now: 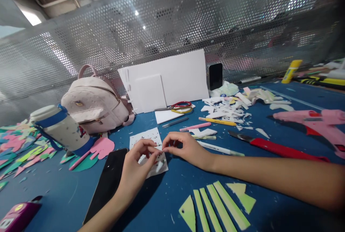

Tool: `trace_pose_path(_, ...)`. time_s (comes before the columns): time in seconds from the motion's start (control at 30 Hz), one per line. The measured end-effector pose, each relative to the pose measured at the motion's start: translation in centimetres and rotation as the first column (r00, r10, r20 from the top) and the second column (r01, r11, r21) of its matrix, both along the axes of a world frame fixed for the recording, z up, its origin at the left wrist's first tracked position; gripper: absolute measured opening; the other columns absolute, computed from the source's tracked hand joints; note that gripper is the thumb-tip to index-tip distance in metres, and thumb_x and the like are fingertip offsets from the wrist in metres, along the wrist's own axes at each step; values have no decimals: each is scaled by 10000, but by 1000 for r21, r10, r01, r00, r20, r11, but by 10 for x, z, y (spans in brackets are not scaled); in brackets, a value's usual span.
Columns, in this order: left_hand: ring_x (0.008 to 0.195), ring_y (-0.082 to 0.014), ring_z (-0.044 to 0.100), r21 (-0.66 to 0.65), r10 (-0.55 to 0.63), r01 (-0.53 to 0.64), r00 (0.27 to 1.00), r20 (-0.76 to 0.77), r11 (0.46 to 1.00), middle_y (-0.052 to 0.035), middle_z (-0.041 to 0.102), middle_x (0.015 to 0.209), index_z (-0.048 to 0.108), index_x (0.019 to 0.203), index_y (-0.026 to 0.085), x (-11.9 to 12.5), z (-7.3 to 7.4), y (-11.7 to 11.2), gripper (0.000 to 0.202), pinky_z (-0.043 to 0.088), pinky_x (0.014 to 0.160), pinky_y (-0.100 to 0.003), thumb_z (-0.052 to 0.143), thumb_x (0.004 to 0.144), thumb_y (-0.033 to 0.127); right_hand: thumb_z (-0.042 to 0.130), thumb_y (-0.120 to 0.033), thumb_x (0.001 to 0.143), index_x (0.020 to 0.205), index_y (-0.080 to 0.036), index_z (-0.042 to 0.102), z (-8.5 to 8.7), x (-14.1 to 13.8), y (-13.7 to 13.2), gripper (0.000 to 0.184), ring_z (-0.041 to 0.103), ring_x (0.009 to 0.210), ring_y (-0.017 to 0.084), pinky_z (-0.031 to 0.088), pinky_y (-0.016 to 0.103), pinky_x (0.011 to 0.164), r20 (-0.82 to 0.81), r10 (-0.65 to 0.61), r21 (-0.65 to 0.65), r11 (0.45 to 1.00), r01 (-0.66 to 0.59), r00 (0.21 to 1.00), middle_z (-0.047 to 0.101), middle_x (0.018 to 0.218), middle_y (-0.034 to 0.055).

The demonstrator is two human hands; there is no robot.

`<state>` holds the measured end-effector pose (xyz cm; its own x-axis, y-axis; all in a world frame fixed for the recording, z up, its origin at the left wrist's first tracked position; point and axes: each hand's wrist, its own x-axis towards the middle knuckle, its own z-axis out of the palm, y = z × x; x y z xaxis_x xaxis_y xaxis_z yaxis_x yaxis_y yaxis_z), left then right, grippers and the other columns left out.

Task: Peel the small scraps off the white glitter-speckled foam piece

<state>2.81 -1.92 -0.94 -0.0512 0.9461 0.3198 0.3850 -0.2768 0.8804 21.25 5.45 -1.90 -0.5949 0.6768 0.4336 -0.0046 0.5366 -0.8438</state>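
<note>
My left hand [134, 171] and my right hand [190, 150] meet fingertip to fingertip above a white sheet [136, 139]. Thumb and forefinger are pinched on each hand. What they pinch is too small to make out. Small dark and reddish bits lie scattered over the sheet, which the left hand partly covers. Beneath the left wrist is a black phone [111, 174]. Pale green foam strips [225, 207] and cut foam pieces lie in front of the right forearm. A white marker [219, 148] rests just behind that forearm.
White foam scraps [223, 109] and scissors [182, 107] lie behind the hands. A red-handled cutter [283, 149] and pink glue gun [309, 118] are at right. A bottle [60, 131], backpack [94, 102] and coloured scraps [20, 145] stand or lie at left. White board [185, 75] leans behind.
</note>
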Motion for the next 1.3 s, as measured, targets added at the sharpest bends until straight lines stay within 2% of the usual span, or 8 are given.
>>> trace_pose_path(0.23, 645, -138, 621, -33, -28, 29, 999, 22, 999, 6, 687, 692, 584, 939, 191, -2, -4, 2, 124, 470, 643, -247, 663, 848, 223, 697, -220, 863, 887, -194, 737, -2, 1, 0, 53, 604, 745, 136, 443, 244, 669, -37, 63, -17, 998, -63, 997, 681, 855, 12)
trace_pose_path(0.43, 662, -150, 631, -39, -42, 43, 999, 32, 998, -6, 701, 693, 576, 943, 187, -1, -4, 3, 129, 466, 658, -261, 657, 850, 225, 701, -209, 856, 834, -182, 739, -3, 1, 0, 52, 595, 728, 134, 418, 238, 651, -44, 33, -8, 999, -33, 998, 676, 806, 8)
trace_pose_path(0.53, 668, -159, 638, -55, -55, 52, 998, -45, 997, -8, 712, 710, 573, 977, 194, -2, -4, 3, 137, 464, 663, -274, 631, 855, 210, 682, -205, 864, 812, -181, 707, -2, 0, 1, 62, 589, 735, 136, 411, 236, 649, -25, -1, -10, 1000, 1, 1000, 679, 815, 3)
trace_pose_path(0.63, 742, -180, 650, -69, -105, 92, 970, -218, 993, -20, 722, 790, 605, 945, 207, -4, -7, 6, 89, 464, 721, -305, 563, 871, 180, 632, -207, 899, 845, -185, 657, -2, 0, 2, 63, 581, 765, 138, 405, 231, 648, -36, -24, -11, 1000, 24, 999, 659, 844, 0)
trace_pose_path(0.77, 825, -224, 620, -30, -92, 89, 855, -510, 996, -24, 702, 833, 660, 829, 224, -7, -10, 9, 102, 422, 769, -355, 574, 865, 182, 571, -259, 946, 889, -193, 599, -2, 1, 3, 91, 568, 764, 138, 406, 228, 636, -43, -15, -22, 1000, 14, 999, 613, 835, -2)
trace_pose_path(0.87, 835, -235, 605, -31, -84, 83, 777, -624, 996, -19, 692, 845, 671, 794, 231, -8, -11, 11, 98, 387, 782, -370, 607, 862, 203, 562, -288, 952, 895, -195, 590, -2, 1, 3, 113, 563, 767, 143, 411, 230, 630, -33, -8, -19, 1000, 7, 999, 604, 842, 3)
trace_pose_path(1.2, 875, -234, 615, -8, -99, 125, 747, -657, 992, -20, 690, 874, 638, 798, 221, -4, -9, 8, 109, 345, 803, -378, 575, 878, 180, 564, -264, 948, 890, -191, 582, -2, 0, 3, 96, 564, 765, 138, 405, 233, 641, -26, -7, -16, 1000, 6, 1000, 601, 831, -4)
trace_pose_path(1.3, 855, -225, 620, -16, -115, 132, 792, -599, 991, -22, 696, 852, 624, 792, 215, -3, -8, 7, 136, 371, 800, -371, 538, 875, 149, 559, -271, 951, 897, -193, 578, -2, 0, 3, 97, 566, 771, 140, 402, 233, 636, -32, -9, -11, 1000, 9, 999, 599, 837, -2)
